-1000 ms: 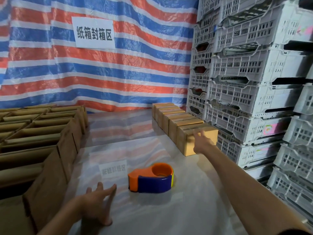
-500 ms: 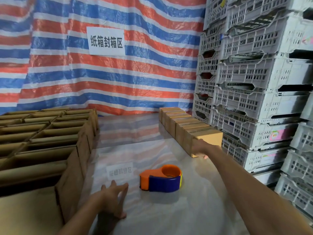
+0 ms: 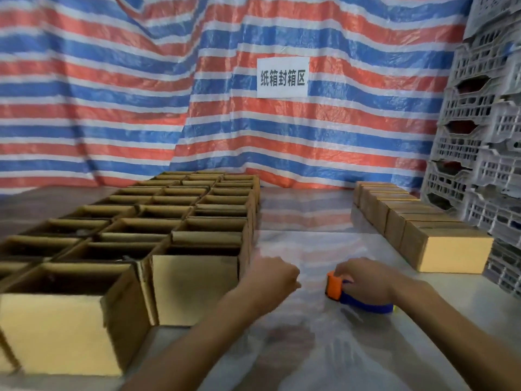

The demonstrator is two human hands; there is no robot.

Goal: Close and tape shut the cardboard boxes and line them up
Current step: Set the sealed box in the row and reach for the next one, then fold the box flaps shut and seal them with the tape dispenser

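Observation:
Several open cardboard boxes (image 3: 197,289) stand in rows on the left half of the table. Along the right side runs a line of closed boxes (image 3: 445,249), the nearest one at the front end. An orange and blue tape dispenser (image 3: 335,287) lies on the table between them. My right hand (image 3: 363,283) lies over the dispenser with fingers curled round it. My left hand (image 3: 272,276) hovers just right of the nearest open box, its fingers curled, holding nothing I can see.
A striped red, white and blue tarp with a white sign (image 3: 282,77) hangs behind the table. Stacked grey plastic crates (image 3: 485,153) rise at the right edge, close to the closed boxes. The table top (image 3: 310,221) is covered with shiny plastic film.
My right hand left the last closed box and came back onto the tape dispenser. My left hand lifted off the table toward the open boxes. The view swung left.

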